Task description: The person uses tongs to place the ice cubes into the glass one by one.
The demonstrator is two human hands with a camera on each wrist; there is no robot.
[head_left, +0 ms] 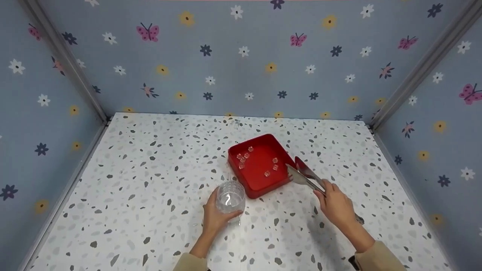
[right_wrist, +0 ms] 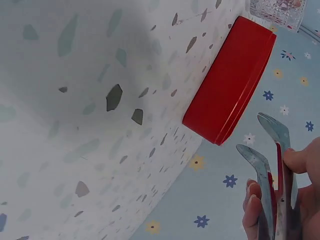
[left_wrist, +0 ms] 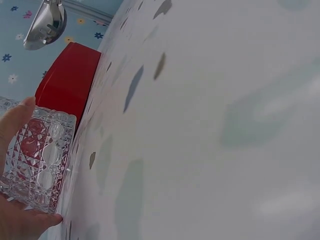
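Note:
My left hand [head_left: 217, 216] grips a clear cut-glass tumbler [head_left: 230, 197] that stands on the table close to the near left side of a red square tray [head_left: 260, 192]. Several small clear cubes [head_left: 275, 167] lie in the tray, some along its left side and some toward the right. Metal tongs [head_left: 305, 178] are held in my right hand [head_left: 337, 205], their two tips apart near the tray's right corner. Nothing is between the tips in the right wrist view, where the tongs [right_wrist: 272, 175] show beside the tray's wall [right_wrist: 230, 80].
The white speckled table [head_left: 150, 169] is enclosed by blue panels [head_left: 241, 56] with flowers and butterflies at the back and both sides. Grey metal posts [head_left: 71, 67] stand at the back corners.

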